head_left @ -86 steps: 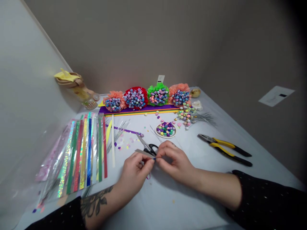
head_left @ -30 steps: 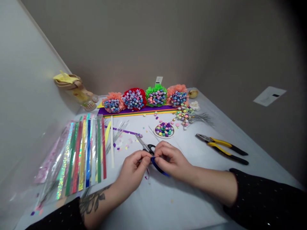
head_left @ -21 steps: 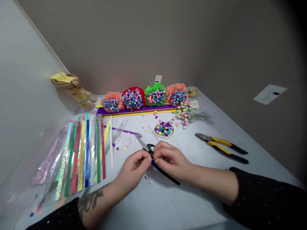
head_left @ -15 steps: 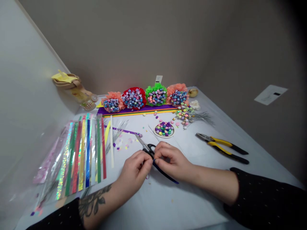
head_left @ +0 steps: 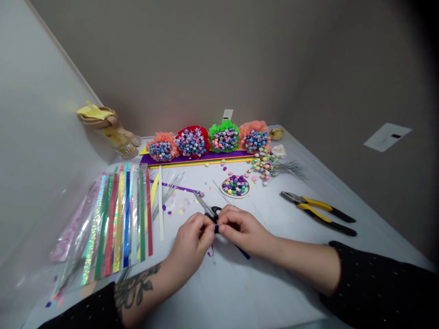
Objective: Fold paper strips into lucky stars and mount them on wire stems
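My left hand (head_left: 196,234) and my right hand (head_left: 242,228) meet over the middle of the table, both with fingers pinched. Between their fingertips is a dark blue paper strip (head_left: 243,252), its loose end sticking out below my right hand. Part of the strip is hidden by the fingers. Just beyond my hands lie scissors (head_left: 206,208) with black handles. A round dish (head_left: 247,191) of small folded paper stars (head_left: 235,184) stands behind them. Near my left thumb a small pink paper loop (head_left: 210,251) rests on the table.
Shiny coloured strips (head_left: 113,224) in clear sleeves lie at left. Yellow-black pliers (head_left: 318,212) are at right. Several star-filled tissue flowers (head_left: 192,140) line the back, near loose stars (head_left: 264,162) and thin wires (head_left: 291,169). A yellow-topped bottle-like object (head_left: 109,128) stands back left.
The blue strip has shifted between my fingertips, and less of its tail shows below my right hand. My fingers have moved slightly; the view has shifted a little.
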The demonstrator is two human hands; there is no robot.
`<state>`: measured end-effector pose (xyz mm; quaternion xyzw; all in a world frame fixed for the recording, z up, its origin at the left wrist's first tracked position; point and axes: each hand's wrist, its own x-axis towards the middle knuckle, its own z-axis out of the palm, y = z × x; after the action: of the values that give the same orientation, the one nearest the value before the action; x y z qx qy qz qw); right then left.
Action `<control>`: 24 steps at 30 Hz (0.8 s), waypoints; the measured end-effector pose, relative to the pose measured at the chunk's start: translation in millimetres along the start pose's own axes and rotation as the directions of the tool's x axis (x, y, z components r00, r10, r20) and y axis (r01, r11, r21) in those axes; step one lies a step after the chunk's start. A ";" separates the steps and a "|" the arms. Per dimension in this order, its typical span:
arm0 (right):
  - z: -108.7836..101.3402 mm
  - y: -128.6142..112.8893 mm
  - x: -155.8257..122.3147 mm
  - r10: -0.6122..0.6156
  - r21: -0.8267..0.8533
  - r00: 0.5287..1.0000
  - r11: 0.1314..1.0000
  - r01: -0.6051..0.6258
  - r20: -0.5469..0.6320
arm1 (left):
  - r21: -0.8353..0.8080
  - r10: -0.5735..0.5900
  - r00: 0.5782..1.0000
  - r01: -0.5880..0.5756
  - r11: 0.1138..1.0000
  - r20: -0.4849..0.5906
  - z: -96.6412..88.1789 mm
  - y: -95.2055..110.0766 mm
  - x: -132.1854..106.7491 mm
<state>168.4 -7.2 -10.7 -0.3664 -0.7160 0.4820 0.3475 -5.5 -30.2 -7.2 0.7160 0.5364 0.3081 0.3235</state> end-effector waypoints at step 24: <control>-0.8 4.2 0.7 0.067 0.067 0.997 0.995 -0.070 0.039 | -0.066 0.305 0.950 -0.310 0.949 -0.074 1.9 -8.9 -0.8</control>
<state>169.6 -5.2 -14.3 -0.3698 -0.6922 0.5246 0.3299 -9.3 -29.3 -15.4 0.7678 0.4160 0.3975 0.2817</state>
